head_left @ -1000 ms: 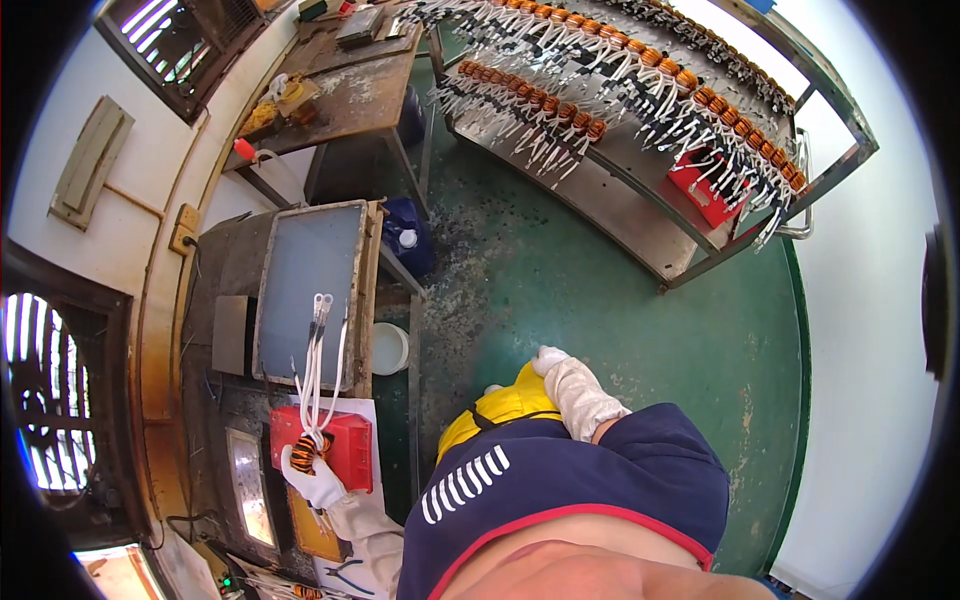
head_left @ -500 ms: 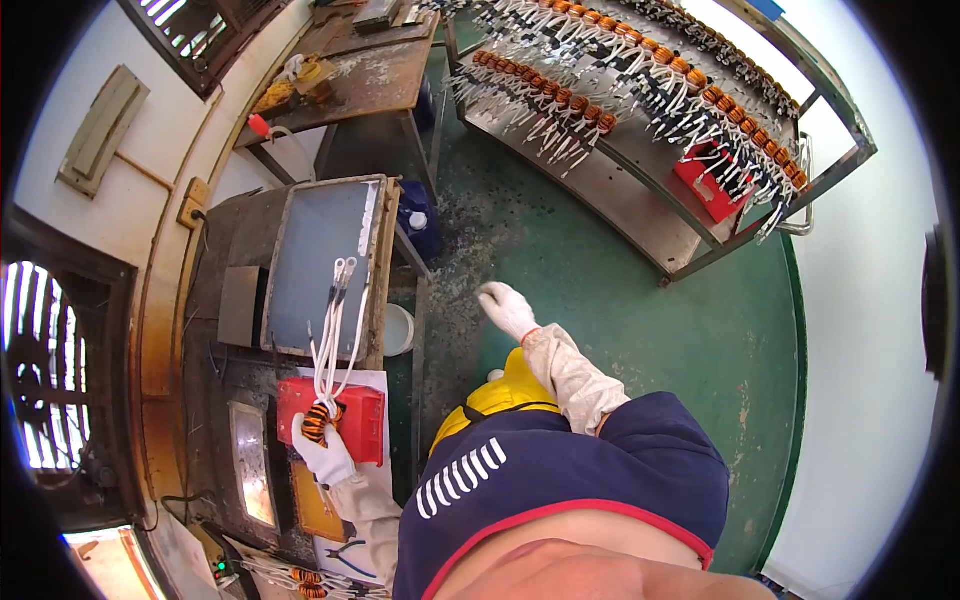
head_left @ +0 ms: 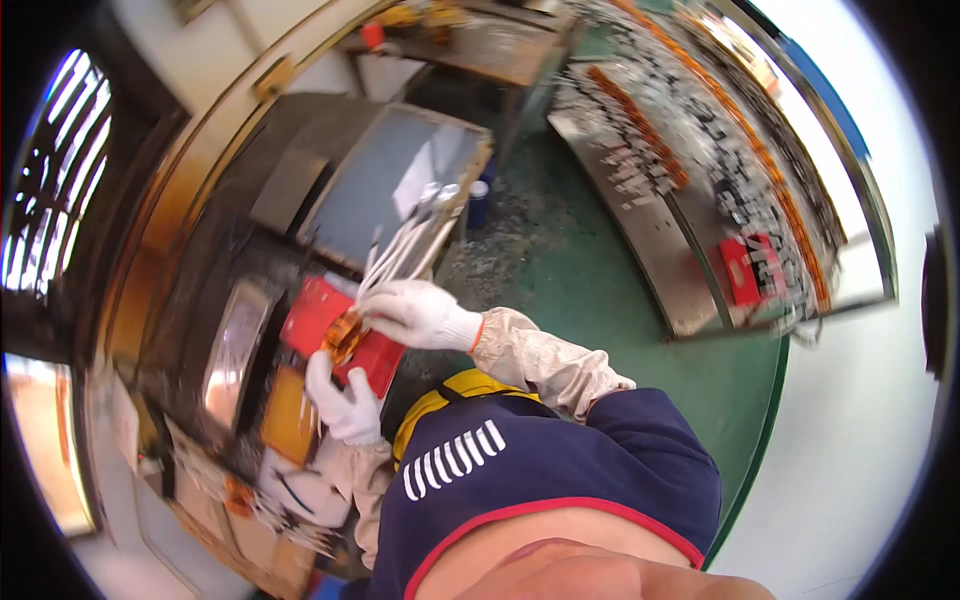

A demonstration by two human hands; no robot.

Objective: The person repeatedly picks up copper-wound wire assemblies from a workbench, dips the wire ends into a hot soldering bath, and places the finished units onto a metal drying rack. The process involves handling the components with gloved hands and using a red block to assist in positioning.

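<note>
Overhead, the green floor (head_left: pixel 600 290) takes up the middle of the view, with a long metal rack (head_left: pixel 700 190) of hanging orange-handled parts on the person's right side (blurred, details unreadable). To the left stands a dark, worn workbench (head_left: pixel 230 260), carrying a grey rectangular tray (head_left: pixel 390 170) at its far end and a shiny metal block (head_left: pixel 228 345) nearer the person. A red box (head_left: pixel 340 330) sits on the bench between tray and person.

Both hands wear white gloves. The right hand (head_left: pixel 420 315) is over the red box, fingers curled shut around a bundle of long white-and-metal pieces (head_left: pixel 410 235) that fan out from the hand toward the grey tray. The bundle's orange end (head_left: pixel 345 335) lies just beside the right hand, over the red box. The left hand (head_left: pixel 345 400) is just below the box, fingers reaching up to the orange end; whether it grips or only touches cannot be determined from this view.
</note>
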